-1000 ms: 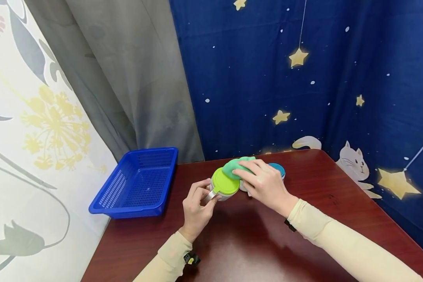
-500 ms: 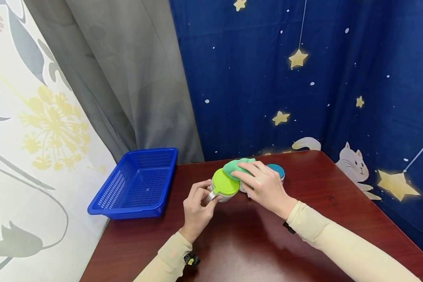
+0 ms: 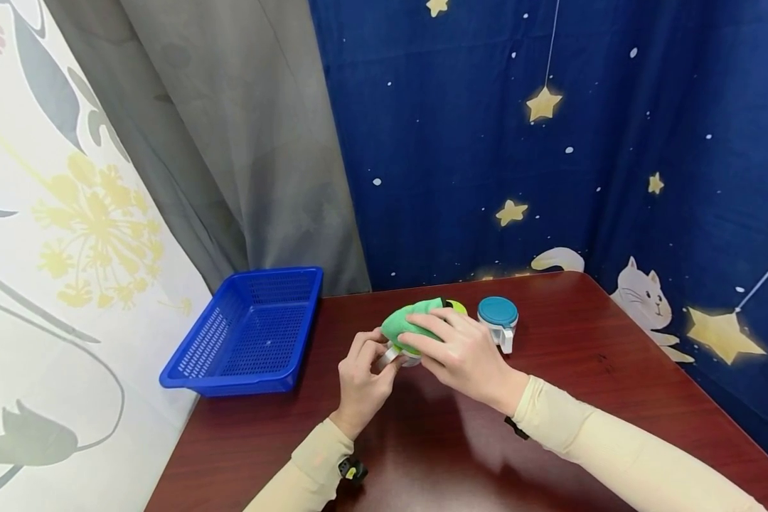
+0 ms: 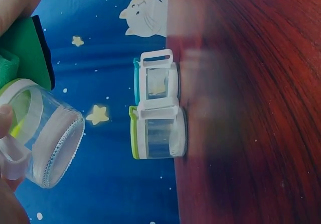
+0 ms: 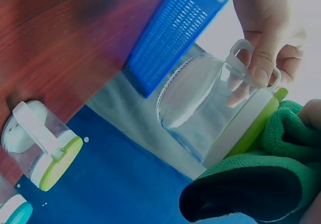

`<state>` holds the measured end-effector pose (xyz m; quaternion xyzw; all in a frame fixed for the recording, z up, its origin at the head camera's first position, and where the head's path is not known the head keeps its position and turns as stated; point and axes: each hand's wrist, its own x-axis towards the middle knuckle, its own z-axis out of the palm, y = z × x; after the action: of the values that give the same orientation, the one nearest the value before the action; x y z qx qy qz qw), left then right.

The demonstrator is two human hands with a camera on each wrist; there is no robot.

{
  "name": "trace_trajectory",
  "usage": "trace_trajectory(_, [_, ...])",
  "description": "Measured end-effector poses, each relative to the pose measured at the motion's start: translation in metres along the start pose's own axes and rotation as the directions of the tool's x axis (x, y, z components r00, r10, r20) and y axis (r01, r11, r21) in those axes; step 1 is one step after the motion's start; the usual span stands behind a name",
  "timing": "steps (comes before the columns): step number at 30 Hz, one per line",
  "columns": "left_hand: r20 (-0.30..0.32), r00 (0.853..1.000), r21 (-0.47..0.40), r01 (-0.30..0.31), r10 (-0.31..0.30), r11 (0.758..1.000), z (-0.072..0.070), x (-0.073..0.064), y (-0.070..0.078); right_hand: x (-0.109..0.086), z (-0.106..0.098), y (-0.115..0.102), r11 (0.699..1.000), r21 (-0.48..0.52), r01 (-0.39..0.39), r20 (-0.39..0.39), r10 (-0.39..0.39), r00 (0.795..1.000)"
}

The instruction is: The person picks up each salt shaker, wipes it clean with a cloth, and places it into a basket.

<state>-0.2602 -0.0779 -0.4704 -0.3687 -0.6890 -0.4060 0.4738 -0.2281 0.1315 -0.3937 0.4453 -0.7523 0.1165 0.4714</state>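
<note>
My left hand grips the white handle of a clear jar with a lime-green lid. In the right wrist view the jar is tilted, held up off the table. A bunched green terry cloth with a black patch is in my right hand, pressed over the lid, which it mostly hides in the head view. Beyond the hands stand a second jar with a lime-green lid, largely behind the right hand in the head view, and a jar with a teal lid.
A blue perforated plastic basket sits at the table's back left. The dark red table reaches back to a blue star-patterned curtain and a grey curtain.
My right hand has moved the cloth left and toward me across the lid, uncovering the teal-lidded jar and part of the second lime-green lid. The left hand keeps its hold, shifted slightly right.
</note>
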Motion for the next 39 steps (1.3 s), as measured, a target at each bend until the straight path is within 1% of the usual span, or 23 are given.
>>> trace_trajectory(3, [-0.005,1.000,-0.005,0.001,-0.001,1.000,-0.001,0.000,0.000,-0.001,0.001,0.002,1.000,-0.001,0.000,0.013,0.000,1.000])
trace_trajectory(6, [-0.009,1.000,-0.036,0.006,-0.006,0.999,-0.003,-0.001,-0.001,-0.003,0.001,0.010,1.000,-0.012,-0.017,0.017,0.017,1.000])
trace_trajectory(10, [-0.011,1.000,-0.076,0.014,-0.015,0.997,-0.005,-0.001,-0.002,-0.010,0.003,0.027,0.995,-0.046,-0.090,0.008,0.090,0.996])
trace_trajectory(14, [-0.012,1.000,-0.077,0.028,-0.029,0.997,-0.007,-0.002,-0.003,-0.018,0.004,0.040,0.985,-0.075,-0.156,0.022,0.158,0.987])
trace_trajectory(17, [-0.009,0.999,-0.078,0.035,-0.036,0.996,-0.008,-0.003,-0.003,-0.020,0.004,0.043,0.981,-0.089,-0.173,0.040,0.177,0.983])
trace_trajectory(20, [-0.011,0.999,-0.084,0.031,-0.032,0.996,-0.007,-0.003,-0.004,-0.019,0.004,0.042,0.979,-0.093,-0.179,0.042,0.183,0.982])
trace_trajectory(25, [-0.009,1.000,-0.072,0.022,-0.023,0.997,-0.006,-0.002,-0.003,-0.013,0.005,0.036,0.986,-0.066,-0.153,0.028,0.155,0.988])
trace_trajectory(29, [0.011,1.000,-0.041,0.023,-0.023,0.999,-0.004,-0.003,-0.001,-0.006,0.005,0.022,0.996,-0.031,-0.082,0.034,0.083,0.996])
trace_trajectory(32, [0.023,0.999,-0.018,0.027,-0.027,0.999,-0.003,-0.004,-0.001,-0.001,0.005,0.013,0.999,-0.014,-0.030,0.046,0.030,0.998])
trace_trajectory(34, [0.027,0.999,-0.020,0.047,-0.047,0.999,-0.002,-0.005,-0.002,0.000,0.004,0.010,1.000,-0.006,-0.022,0.050,0.022,0.998])
trace_trajectory(36, [0.027,0.996,-0.043,0.088,-0.087,0.995,-0.003,-0.004,-0.004,0.001,0.002,0.009,0.999,-0.006,-0.038,0.049,0.038,0.998])
trace_trajectory(37, [0.027,0.993,-0.059,0.115,-0.113,0.992,-0.003,-0.003,-0.005,0.001,0.001,0.010,0.999,-0.005,-0.051,0.049,0.051,0.997])
trace_trajectory(39, [0.028,0.983,-0.089,0.184,-0.182,0.979,-0.005,-0.001,-0.006,0.001,-0.002,0.012,0.997,-0.005,-0.073,0.049,0.073,0.996])
